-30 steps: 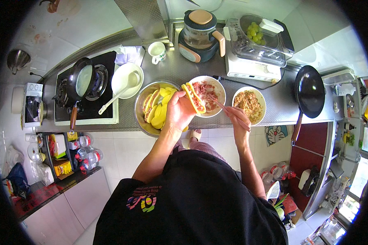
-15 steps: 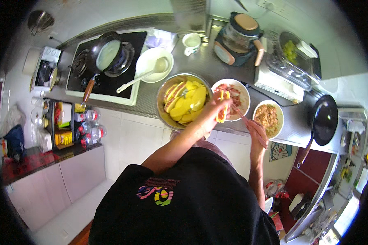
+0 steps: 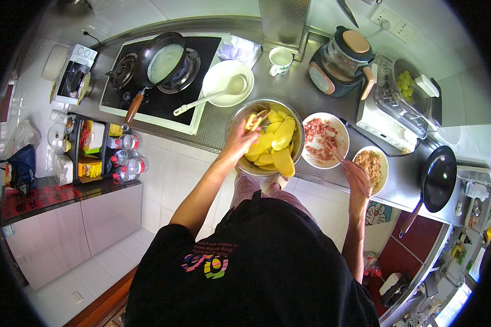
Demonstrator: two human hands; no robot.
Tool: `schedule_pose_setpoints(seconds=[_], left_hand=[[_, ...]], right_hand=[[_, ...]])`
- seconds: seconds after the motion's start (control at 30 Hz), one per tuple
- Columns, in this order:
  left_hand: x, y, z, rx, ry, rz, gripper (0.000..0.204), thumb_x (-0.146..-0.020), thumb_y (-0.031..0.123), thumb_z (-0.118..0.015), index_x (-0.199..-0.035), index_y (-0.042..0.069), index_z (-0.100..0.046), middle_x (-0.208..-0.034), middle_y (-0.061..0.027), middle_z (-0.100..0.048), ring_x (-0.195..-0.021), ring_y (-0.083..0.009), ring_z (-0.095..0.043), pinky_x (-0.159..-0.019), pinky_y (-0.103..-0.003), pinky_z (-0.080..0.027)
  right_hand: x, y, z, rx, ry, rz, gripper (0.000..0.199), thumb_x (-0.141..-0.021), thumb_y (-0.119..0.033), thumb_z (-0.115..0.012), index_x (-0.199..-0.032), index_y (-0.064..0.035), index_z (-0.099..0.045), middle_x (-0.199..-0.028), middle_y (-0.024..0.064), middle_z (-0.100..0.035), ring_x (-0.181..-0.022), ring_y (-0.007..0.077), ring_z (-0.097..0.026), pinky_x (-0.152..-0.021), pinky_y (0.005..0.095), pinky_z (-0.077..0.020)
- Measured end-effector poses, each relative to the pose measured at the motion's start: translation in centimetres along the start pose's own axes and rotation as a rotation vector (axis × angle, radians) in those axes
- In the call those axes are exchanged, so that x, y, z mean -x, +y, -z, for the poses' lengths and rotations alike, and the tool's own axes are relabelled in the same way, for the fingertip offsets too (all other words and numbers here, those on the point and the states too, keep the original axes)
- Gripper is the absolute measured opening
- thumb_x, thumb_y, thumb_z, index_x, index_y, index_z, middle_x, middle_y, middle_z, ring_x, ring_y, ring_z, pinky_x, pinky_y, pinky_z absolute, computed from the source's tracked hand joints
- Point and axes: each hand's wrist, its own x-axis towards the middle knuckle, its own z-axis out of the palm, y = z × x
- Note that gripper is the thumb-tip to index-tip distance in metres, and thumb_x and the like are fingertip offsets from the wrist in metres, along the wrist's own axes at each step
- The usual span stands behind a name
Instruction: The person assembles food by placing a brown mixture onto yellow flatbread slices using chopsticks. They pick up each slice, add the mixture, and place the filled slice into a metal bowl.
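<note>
My left hand (image 3: 241,140) reaches over the left side of a steel bowl (image 3: 234,112), its fingers closed round a yellow slice with meat filling (image 3: 253,122). Flat yellow slices (image 3: 282,135), probably potato, fill the bowl, and one overhangs its near rim. Beside it on the right stands a white bowl of pinkish minced meat (image 3: 320,137). My right hand (image 3: 358,177) is closed round chopsticks (image 3: 340,158), whose tips point into that meat. Close by my right hand is another white bowl, with a brownish chopped mixture (image 3: 369,165).
On the left, a wok (image 3: 167,61) with pale contents sits on the gas hob (image 3: 202,87). A white bowl with a ladle (image 3: 235,85), a mug (image 3: 280,60) and a kettle (image 3: 341,57) line the back. A black pan (image 3: 439,177) lies at the right.
My left hand has moved left from the meat bowl to the steel bowl, carrying the filled slice. My right hand still holds the chopsticks at the meat. The view has shifted.
</note>
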Motion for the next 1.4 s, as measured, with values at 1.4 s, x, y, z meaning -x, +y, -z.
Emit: schedule_pose_setpoints(seconds=[1.4], left_hand=[[-1.6, 0.4, 3.0, -1.185, 0.303, -0.674, 0.053, -0.075, 0.005, -0.077, -0.125, 0.004, -0.060, -0.116, -0.0154, -0.052, -0.111, -0.0349, -0.052, -0.096, -0.045, -0.045]], right_hand=[[2.1, -1.2, 0.1, -0.061, 0.085, -0.081, 0.016, -0.092, -0.001, -0.063, -0.106, 0.0034, -0.071, -0.109, 0.0127, -0.069, -0.103, 0.0213, -0.064, -0.089, 0.0291, -0.0516]])
